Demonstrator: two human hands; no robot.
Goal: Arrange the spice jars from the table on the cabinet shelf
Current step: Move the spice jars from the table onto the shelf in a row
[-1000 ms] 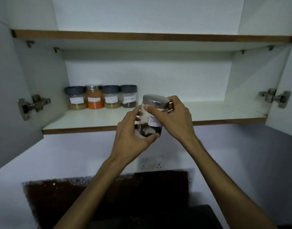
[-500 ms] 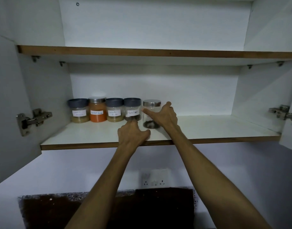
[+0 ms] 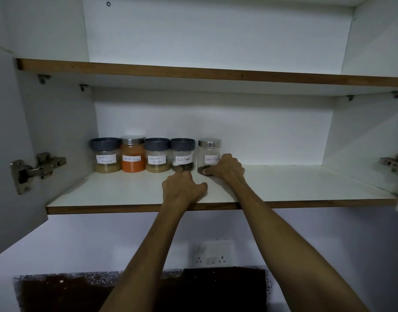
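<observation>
Fingers on the last jar in the row.
My right hand (image 3: 226, 168) curls round the silver-lid jar (image 3: 208, 155), fifth on the shelf (image 3: 306, 188); my left hand (image 3: 182, 189) rests loosely curled, fingertips at its neighbour (image 3: 182, 155). Next I think I let go.

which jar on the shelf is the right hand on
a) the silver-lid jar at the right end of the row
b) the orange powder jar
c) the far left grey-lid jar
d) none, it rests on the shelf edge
a: the right hand curls round the base of the silver-lid jar labelled black pepper, last on the right in the row of five, while the left hand rests on the shelf.
</observation>
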